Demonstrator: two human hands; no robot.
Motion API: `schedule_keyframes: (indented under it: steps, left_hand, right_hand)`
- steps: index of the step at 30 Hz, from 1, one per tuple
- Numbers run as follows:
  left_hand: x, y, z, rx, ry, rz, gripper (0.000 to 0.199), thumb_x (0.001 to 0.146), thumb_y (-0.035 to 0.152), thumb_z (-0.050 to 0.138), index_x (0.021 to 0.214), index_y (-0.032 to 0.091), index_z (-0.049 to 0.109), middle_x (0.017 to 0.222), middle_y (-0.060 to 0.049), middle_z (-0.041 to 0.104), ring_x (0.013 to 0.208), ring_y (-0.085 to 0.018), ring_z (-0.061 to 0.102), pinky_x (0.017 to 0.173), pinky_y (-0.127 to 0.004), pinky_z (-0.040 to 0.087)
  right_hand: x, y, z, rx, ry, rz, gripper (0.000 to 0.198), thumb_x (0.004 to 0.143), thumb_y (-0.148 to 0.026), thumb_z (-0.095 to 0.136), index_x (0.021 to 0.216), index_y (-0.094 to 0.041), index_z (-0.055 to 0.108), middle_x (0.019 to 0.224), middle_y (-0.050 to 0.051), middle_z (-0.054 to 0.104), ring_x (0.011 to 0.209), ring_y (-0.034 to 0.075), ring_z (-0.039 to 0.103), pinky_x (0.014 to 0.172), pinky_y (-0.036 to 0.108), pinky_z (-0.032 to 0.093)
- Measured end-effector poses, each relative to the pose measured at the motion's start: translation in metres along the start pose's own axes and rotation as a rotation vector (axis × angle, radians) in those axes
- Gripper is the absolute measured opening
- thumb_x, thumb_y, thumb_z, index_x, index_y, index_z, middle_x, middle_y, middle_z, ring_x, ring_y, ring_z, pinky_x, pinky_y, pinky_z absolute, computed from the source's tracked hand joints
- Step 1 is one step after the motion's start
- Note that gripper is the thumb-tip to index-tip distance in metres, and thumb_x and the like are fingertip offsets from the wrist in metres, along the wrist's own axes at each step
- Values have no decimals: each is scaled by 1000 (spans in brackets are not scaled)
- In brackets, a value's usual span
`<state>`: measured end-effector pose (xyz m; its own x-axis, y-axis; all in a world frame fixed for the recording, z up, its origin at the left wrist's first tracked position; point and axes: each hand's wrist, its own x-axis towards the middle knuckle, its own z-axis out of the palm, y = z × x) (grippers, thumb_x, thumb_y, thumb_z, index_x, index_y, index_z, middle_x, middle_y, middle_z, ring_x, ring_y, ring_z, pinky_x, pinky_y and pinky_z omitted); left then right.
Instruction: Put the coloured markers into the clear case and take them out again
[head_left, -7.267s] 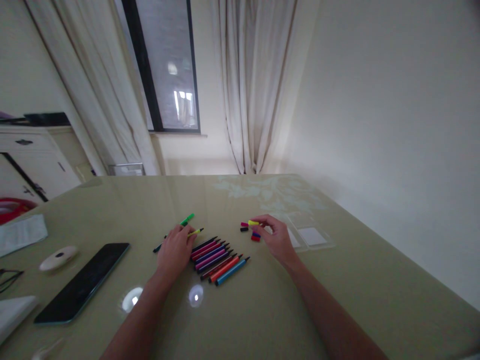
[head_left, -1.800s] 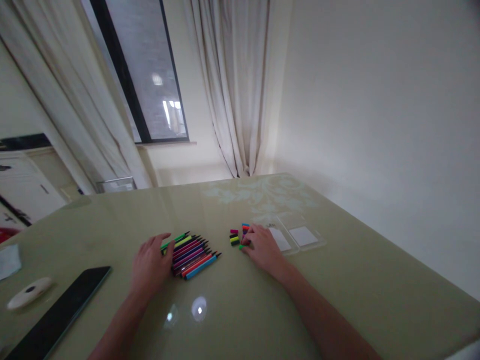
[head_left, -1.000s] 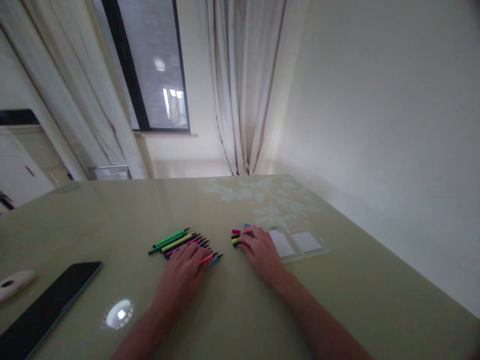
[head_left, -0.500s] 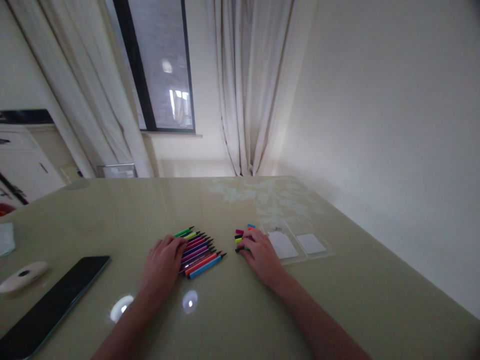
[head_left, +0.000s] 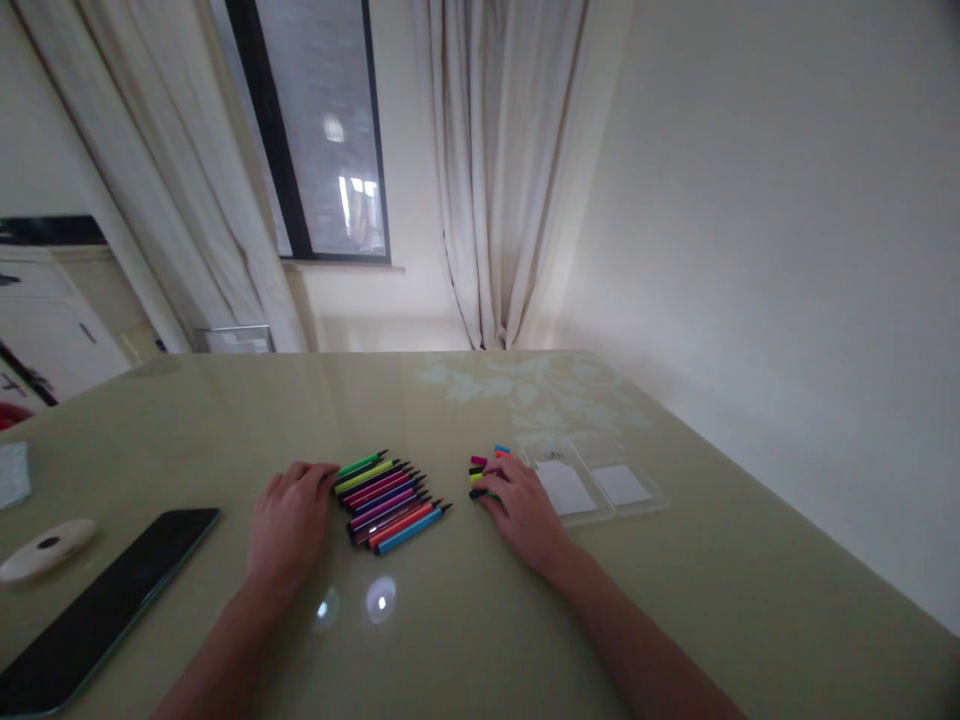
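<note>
Olive tabletop (head_left: 480, 640) fills the lower frame. Our left hand (head_left: 289, 520) lies half-curled at the blunt ends of the markers (head_left: 386, 508), left of center; our right hand (head_left: 521, 508) bends over small caps (head_left: 476, 478) near center. Whether either grips anything, we cannot tell. Both forearms (head_left: 622, 620) slant inward from the bottom edge.

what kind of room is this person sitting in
Probably a room in a home: long pale curtains hang by the window, a white cabinet with dark handles stands at the left, and a glossy table fills the foreground.
</note>
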<state>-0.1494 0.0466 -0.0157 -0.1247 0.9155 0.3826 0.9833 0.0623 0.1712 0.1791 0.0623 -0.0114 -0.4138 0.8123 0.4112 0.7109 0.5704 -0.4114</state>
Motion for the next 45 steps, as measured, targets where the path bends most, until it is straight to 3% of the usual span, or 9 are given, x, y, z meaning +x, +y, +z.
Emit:
schedule_keyframes:
  steps: [8, 12, 15, 18, 21, 32, 39, 45]
  left_hand:
    - [-2, -7, -2, 51, -71, -21, 38, 101, 31, 36, 107, 20, 71, 111, -11, 73, 100, -31, 64, 87, -40, 49]
    - [-1, -1, -5, 3, 24, -11, 40, 100, 37, 36, 108, 18, 71, 110, -13, 72, 102, -35, 62, 86, -46, 50]
    - [-2, 19, -5, -232, 126, 35, 37, 99, 42, 40, 108, 21, 69, 107, -11, 73, 101, -31, 64, 90, -44, 51]
    - [-11, 45, -1, -527, 47, 166, 33, 99, 44, 44, 110, 25, 69, 108, -7, 75, 101, -27, 69, 91, -41, 54]
    - [-19, 63, 2, -609, 21, 229, 32, 98, 46, 47, 106, 26, 71, 110, -7, 77, 104, -27, 70, 93, -45, 55]
    - [-21, 71, -5, -619, 55, 307, 37, 99, 51, 47, 101, 25, 73, 102, -8, 78, 96, -28, 72, 88, -46, 58]
    - [-25, 74, -3, -586, 47, 382, 35, 101, 48, 47, 103, 25, 73, 104, -7, 78, 102, -27, 72, 89, -43, 56]
    - [-24, 76, -10, -631, 88, 440, 32, 102, 43, 49, 105, 26, 76, 105, -7, 79, 102, -25, 72, 92, -42, 57]
  right_hand:
    - [0, -1, 1, 0, -14, -38, 16, 90, -10, 72, 98, -23, 76, 114, 6, 67, 119, 25, 61, 99, 41, 47]
    - [1, -5, -2, 1, 70, -57, 16, 92, -11, 69, 101, -23, 74, 118, 8, 69, 118, 26, 60, 99, 43, 45]
    - [3, -8, -10, 58, 186, -61, 17, 96, -13, 64, 109, -22, 70, 114, 8, 72, 109, 26, 62, 96, 42, 45]
    - [3, -11, -19, 124, 270, -54, 17, 99, -15, 60, 111, -22, 68, 105, 7, 73, 100, 25, 63, 90, 39, 45]
    - [3, -12, -24, 163, 308, -56, 15, 99, -17, 59, 109, -23, 69, 102, 7, 72, 99, 24, 61, 89, 37, 45]
    - [0, -15, -15, 250, 257, -122, 15, 100, -20, 60, 109, -26, 69, 110, 7, 71, 108, 25, 62, 97, 40, 48]
    - [-1, -17, -15, 328, 199, -137, 16, 99, -21, 62, 110, -25, 72, 107, 7, 72, 112, 23, 65, 100, 40, 50]
    - [1, -18, -21, 464, 200, -126, 13, 96, -30, 68, 105, -27, 77, 95, 4, 75, 97, 22, 70, 94, 41, 55]
